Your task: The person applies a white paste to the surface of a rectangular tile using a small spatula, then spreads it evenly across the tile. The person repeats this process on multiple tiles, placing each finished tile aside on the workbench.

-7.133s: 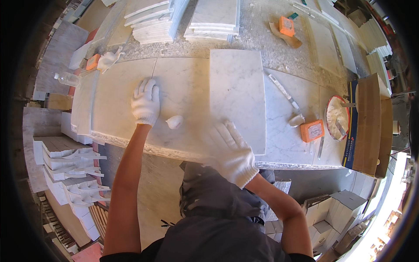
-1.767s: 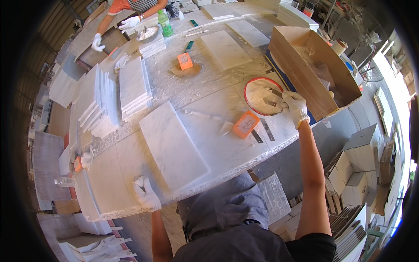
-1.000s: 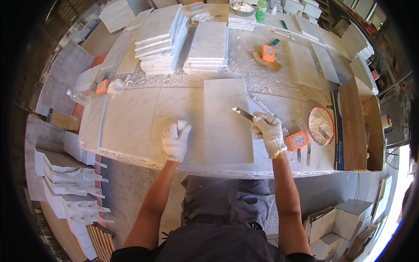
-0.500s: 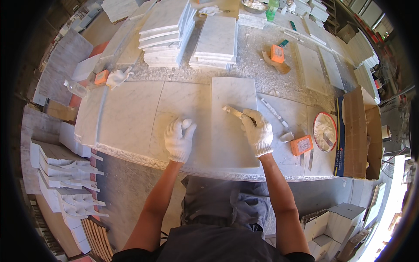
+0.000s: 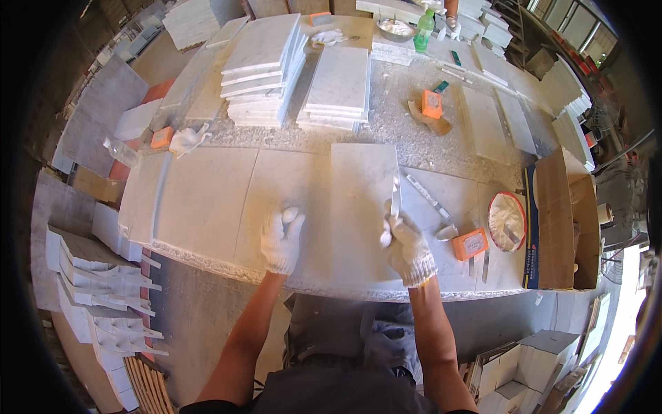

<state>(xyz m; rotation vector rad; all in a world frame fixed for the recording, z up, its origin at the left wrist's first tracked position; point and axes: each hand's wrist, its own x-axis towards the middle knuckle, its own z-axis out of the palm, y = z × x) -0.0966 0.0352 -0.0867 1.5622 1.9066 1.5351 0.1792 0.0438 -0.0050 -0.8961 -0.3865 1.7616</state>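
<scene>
A white marble slab [image 5: 358, 200] lies lengthwise on the stone worktable [image 5: 207, 200] in front of me. My right hand [image 5: 407, 248], in a white glove, is closed around a thin metal blade [image 5: 395, 196] that points away from me along the slab's right edge. My left hand [image 5: 281, 238], also gloved, rests just left of the slab with its fingers curled around a small white lump.
An orange block [image 5: 470, 243] and a round bowl of white paste [image 5: 507, 221] sit right of the slab, beside an open cardboard box [image 5: 562, 221]. Stacks of marble tiles [image 5: 265, 65] stand at the back. A green bottle [image 5: 424, 31] stands far back.
My right hand has slid toward the slab's right edge and turned the blade to point away from me. My left hand has stayed beside the slab.
</scene>
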